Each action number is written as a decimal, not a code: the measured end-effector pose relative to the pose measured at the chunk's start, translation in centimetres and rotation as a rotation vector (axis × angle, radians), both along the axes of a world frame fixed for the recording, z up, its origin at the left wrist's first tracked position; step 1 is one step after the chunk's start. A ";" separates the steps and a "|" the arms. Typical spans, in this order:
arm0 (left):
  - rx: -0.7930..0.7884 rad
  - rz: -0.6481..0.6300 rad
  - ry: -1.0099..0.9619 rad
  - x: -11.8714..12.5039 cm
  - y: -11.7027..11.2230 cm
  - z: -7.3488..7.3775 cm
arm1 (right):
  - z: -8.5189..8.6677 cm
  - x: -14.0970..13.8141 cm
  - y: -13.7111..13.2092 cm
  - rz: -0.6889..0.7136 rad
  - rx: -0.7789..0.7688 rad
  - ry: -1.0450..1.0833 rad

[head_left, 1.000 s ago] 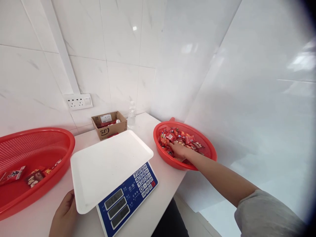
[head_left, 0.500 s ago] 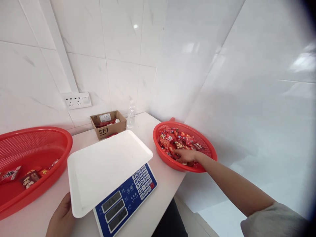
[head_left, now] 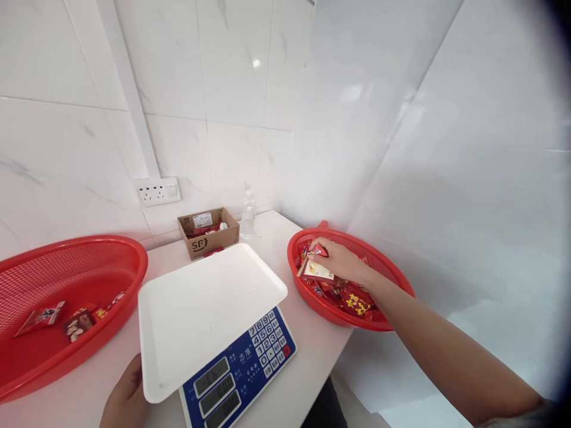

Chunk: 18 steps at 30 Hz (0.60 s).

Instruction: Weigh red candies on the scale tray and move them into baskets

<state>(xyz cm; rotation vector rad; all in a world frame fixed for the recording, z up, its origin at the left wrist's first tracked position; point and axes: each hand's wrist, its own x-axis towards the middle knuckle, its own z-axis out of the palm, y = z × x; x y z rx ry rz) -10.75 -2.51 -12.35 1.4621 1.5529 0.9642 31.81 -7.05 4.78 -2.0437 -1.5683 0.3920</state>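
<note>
My right hand [head_left: 335, 260] is over the right red plastic basket [head_left: 404, 303], its fingers closed on a snack packet [head_left: 319, 270] with a cream and dark red wrapper. A second, red wrapper shows at the same fingers. Below the hand, several more red candy and snack packets [head_left: 357, 302] lie in the basket. My left hand [head_left: 127, 395] is at the near left edge of the white tray of a digital scale [head_left: 209, 315]. Its fingertips are hidden by the tray. Nothing lies on the tray, and the scale's blue keypad panel faces me.
Another red basket [head_left: 141, 270] at the left holds several packets [head_left: 79, 324]. Behind the scale stand a small cardboard box [head_left: 218, 241] and a clear plastic bottle [head_left: 248, 217]. White walls bound the table [head_left: 307, 333] at the back and right; a socket panel [head_left: 158, 191] is on the wall.
My right hand has risen from among the packets with a cream and dark red snack packet in its fingers. The left hand stays by the tray. The view has shifted slightly.
</note>
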 end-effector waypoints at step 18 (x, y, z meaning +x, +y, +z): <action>-0.006 -0.011 -0.004 0.2 -0.5 1.0 | -1.3 -0.1 4.1 0.180 -0.029 0.185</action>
